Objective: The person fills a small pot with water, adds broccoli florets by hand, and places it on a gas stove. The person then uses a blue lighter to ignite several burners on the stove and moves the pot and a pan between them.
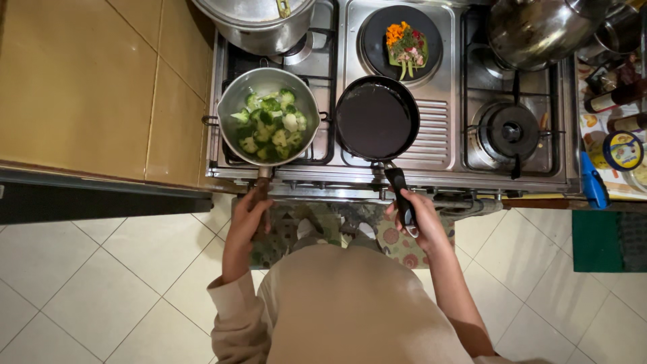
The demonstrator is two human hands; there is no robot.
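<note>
- Right hand (419, 219) clenched on black pan (376, 118) handle; pan empty, front-centre of stove (438, 114).
- Left hand (248, 217) wrapped on saucepan (268, 116) handle; broccoli (271, 125) inside, front-left burner.
- Behind: black plate (377, 40) with garnish, big pots at rear.

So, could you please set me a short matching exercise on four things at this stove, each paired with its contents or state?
Things:
1. saucepan
2. frying pan
3. black plate
4. front right burner

States:
A. empty, handle in the right hand
B. bare, no pot on it
C. full of broccoli pieces, handle in the left hand
D. carries orange flowers and greens

Pairs: 1-C, 2-A, 3-D, 4-B
</note>
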